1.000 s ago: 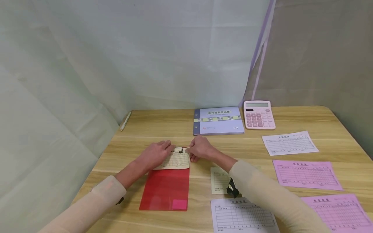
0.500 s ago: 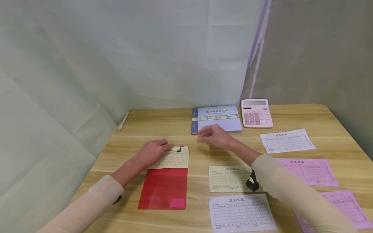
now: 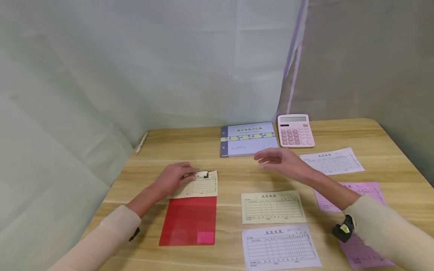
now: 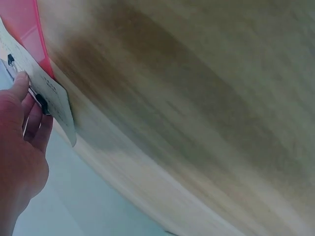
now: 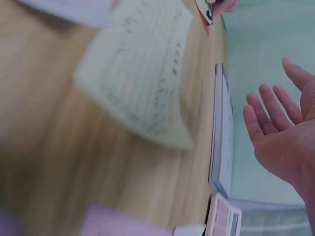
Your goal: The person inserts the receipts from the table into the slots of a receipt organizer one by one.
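Note:
A red clipboard (image 3: 190, 218) lies flat on the left of the table. Across its upper part is a pale yellow receipt slip (image 3: 205, 187), its top edge under the metal clip (image 3: 202, 174). My left hand (image 3: 172, 180) pinches the clip; in the left wrist view the thumb lies over the clip (image 4: 39, 101) with the other fingers curled behind it. My right hand (image 3: 283, 162) is raised over the table, holding nothing, its fingers loosely spread. Below it, to the front, a second yellow receipt slip (image 3: 274, 207) lies above a white one (image 3: 280, 247).
A lavender account book (image 3: 249, 139) and a pink calculator (image 3: 295, 131) lie at the back. On the right are another white slip (image 3: 333, 161) and pink slips (image 3: 367, 188), partly covered by my right arm. A pen (image 3: 141, 143) rests near the left edge.
My right hand has let go at the slip's upper right corner and moved away to the right, its fingers spreading. The left hand stays at the clip.

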Available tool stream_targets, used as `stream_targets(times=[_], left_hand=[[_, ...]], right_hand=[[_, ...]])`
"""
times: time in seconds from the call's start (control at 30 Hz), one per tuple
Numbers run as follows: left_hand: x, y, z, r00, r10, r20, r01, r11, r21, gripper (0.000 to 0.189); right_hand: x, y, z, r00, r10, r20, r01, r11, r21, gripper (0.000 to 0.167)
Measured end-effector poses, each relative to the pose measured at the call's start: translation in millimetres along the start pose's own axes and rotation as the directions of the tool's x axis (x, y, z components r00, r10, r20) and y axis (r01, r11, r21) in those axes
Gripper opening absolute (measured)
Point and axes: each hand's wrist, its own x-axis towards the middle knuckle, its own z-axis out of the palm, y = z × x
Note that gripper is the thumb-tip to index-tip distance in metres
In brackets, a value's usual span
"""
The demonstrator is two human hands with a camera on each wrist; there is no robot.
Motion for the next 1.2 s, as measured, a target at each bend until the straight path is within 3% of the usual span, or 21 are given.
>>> stream_targets(times=[0.17,0.3,0.43,0.53,0.77,0.97,1.2], left_hand=[[-3.2,-6.3,3.1,0.995,-0.094,0.020,0.096,0.988,-0.124,0.031],[-4.3,-10.0,4.0,0.994,-0.112,0.003,0.110,0.971,-0.211,0.031],[-4.2,-12.0,4.9,0.994,-0.103,-0.026,0.092,0.961,-0.260,0.033],[-3.8,-11.4,5.1,0.991,-0.131,-0.030,0.116,0.946,-0.304,0.036],[-3.5,-9.3,5.7,0.981,-0.195,0.000,0.177,0.891,-0.418,0.032],[-3.7,-11.4,7.2,0.977,-0.210,0.035,0.202,0.866,-0.456,0.032],[-0.7,-12.7,8.5,0.982,-0.184,0.043,0.183,0.874,-0.450,0.033]], right_hand=[[-28.5,5,-7,0.999,-0.007,0.037,0.008,1.000,-0.025,0.050],[-47.7,8,-7,1.000,-0.001,0.023,0.004,0.992,-0.124,0.052],[-61.4,14,-6,0.998,-0.052,0.024,0.056,0.955,-0.290,0.055],[-69.0,19,-5,0.995,-0.092,0.031,0.097,0.920,-0.380,0.059],[-79.4,28,2,0.996,-0.084,-0.002,0.071,0.855,-0.513,0.055],[-80.5,35,6,0.999,-0.044,-0.029,0.022,0.857,-0.514,0.043],[-81.4,40,2,0.996,-0.033,-0.078,-0.009,0.876,-0.482,0.035]])
